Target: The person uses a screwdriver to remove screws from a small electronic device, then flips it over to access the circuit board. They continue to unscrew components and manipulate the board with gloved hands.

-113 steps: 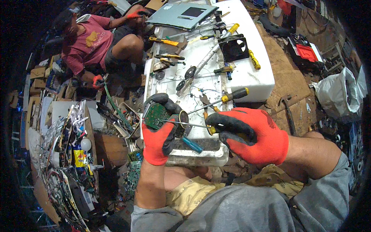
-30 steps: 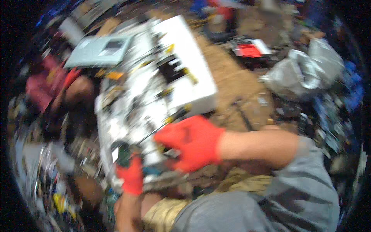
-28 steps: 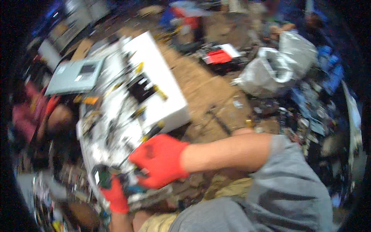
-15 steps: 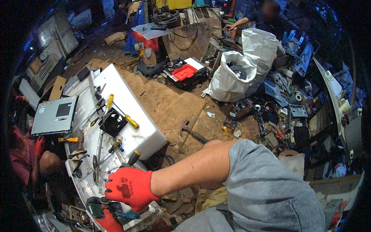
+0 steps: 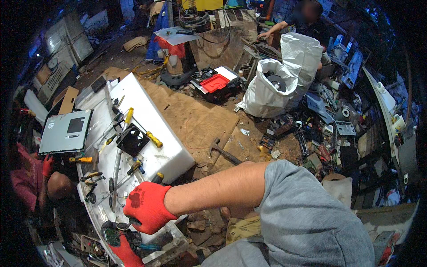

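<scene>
My right hand [image 5: 149, 207], in a red glove, is closed above the near end of the white worktop [image 5: 171, 153]. Its fingertips point down and what they hold, if anything, is hidden. Close below it, my red-gloved left hand [image 5: 126, 251] grips a small dark device with a green circuit board [image 5: 114, 236]. A round metal piece [image 5: 122, 226] shows at the board's edge, near my right fingertips. Just beyond my right hand lies a screwdriver with a black and yellow handle [image 5: 158, 177].
A black fan frame [image 5: 132, 139], yellow-handled screwdrivers [image 5: 154, 139] and pliers [image 5: 91, 176] lie on the worktop. At left a person holds a grey laptop-like panel [image 5: 66, 132]. A hammer [image 5: 224, 152] rests on cardboard. White sacks [image 5: 267, 91] stand beyond, near another person [image 5: 302, 24].
My right hand has turned and its fingers have curled down beside the board, where they stretched further left before. My left hand still grips the device. The whole view has shifted slightly.
</scene>
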Available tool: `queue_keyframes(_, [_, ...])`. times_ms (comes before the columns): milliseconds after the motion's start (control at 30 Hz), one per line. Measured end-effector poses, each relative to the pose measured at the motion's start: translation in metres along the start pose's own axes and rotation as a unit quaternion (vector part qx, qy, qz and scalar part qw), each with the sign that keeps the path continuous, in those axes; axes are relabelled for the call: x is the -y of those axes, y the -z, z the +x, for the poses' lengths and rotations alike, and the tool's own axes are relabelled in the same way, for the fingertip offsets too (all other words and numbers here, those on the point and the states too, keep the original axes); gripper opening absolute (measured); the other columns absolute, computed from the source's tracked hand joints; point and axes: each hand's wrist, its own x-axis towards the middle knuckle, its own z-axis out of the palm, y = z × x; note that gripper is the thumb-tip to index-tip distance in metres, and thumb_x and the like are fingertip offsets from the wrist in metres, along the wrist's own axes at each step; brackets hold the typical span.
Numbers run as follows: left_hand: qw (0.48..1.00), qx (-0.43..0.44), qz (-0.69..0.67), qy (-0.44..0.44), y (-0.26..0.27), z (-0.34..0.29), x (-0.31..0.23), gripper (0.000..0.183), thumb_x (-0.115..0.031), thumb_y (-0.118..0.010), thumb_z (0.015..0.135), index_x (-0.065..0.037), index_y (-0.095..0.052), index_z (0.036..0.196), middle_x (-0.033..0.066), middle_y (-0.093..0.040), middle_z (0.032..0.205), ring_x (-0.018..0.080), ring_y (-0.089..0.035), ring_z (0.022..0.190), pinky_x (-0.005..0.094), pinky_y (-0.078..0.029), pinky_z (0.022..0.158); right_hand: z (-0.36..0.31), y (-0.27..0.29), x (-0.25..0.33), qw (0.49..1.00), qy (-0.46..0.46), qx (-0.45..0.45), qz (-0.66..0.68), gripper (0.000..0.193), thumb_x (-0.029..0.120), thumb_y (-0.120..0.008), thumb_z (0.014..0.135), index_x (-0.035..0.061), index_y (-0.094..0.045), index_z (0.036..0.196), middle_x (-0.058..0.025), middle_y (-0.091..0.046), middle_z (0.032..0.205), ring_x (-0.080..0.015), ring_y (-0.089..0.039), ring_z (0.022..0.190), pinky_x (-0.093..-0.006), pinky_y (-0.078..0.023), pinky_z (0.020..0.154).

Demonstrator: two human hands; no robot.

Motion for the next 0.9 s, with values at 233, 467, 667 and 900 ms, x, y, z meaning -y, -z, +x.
queue_keyframes(233, [0.992, 0.083, -0.096, -0.002, 0.0, -0.008, -0.051, 0.044, -0.006, -0.06, 0.094, -0.004, -0.05, 0.136, 0.0054, -0.062, 0.115, 0.0148, -0.061, 0.093, 0.0292, -0.052, 0.078, 0.001, -0.011, -0.003, 0.988, 0.07, -0.099, 0.101, 0.027, 0.025, -0.069, 0.067, 0.0055, -0.065, 0.084, -0.0164, -0.066, 0.09, -0.0365, -0.066, 0.092, -0.0468, -0.053, 0.077])
queue_keyframes(467, [0.997, 0.055, -0.045, -0.019, -0.019, -0.013, -0.061, 0.048, -0.003, -0.064, 0.092, -0.001, -0.051, 0.138, 0.0092, -0.059, 0.127, 0.0181, -0.061, 0.105, 0.0311, -0.053, 0.086, 0.02, -0.03, -0.035, 0.949, -0.08, 0.16, 0.258, 0.03, 0.028, -0.067, 0.071, 0.0033, -0.073, 0.088, -0.0195, -0.072, 0.09, -0.036, -0.07, 0.086, -0.0454, -0.055, 0.075])
queue_keyframes(667, [0.996, -0.05, -0.048, 0.05, 0.025, 0.007, 0.024, 0.053, -0.01, -0.071, 0.09, -0.003, -0.051, 0.139, 0.0124, -0.061, 0.128, 0.0211, -0.064, 0.102, 0.0345, -0.056, 0.086, 0.006, -0.013, -0.003, 0.981, -0.098, 0.068, 0.156, 0.032, 0.029, -0.064, 0.069, 0.002, -0.07, 0.085, -0.0214, -0.07, 0.088, -0.0368, -0.069, 0.086, -0.045, -0.055, 0.076])
queue_keyframes(900, [0.995, 0.023, -0.076, 0.067, 0.014, -0.002, -0.009, 0.054, -0.013, -0.07, 0.091, -0.003, -0.049, 0.14, 0.0149, -0.06, 0.128, 0.0248, -0.064, 0.105, 0.04, -0.056, 0.089, -0.007, -0.022, 0.001, 0.974, 0.191, -0.109, -0.057, 0.027, 0.026, -0.067, 0.065, 0.0113, -0.064, 0.088, -0.0076, -0.063, 0.088, -0.0301, -0.063, 0.087, -0.0426, -0.053, 0.07])
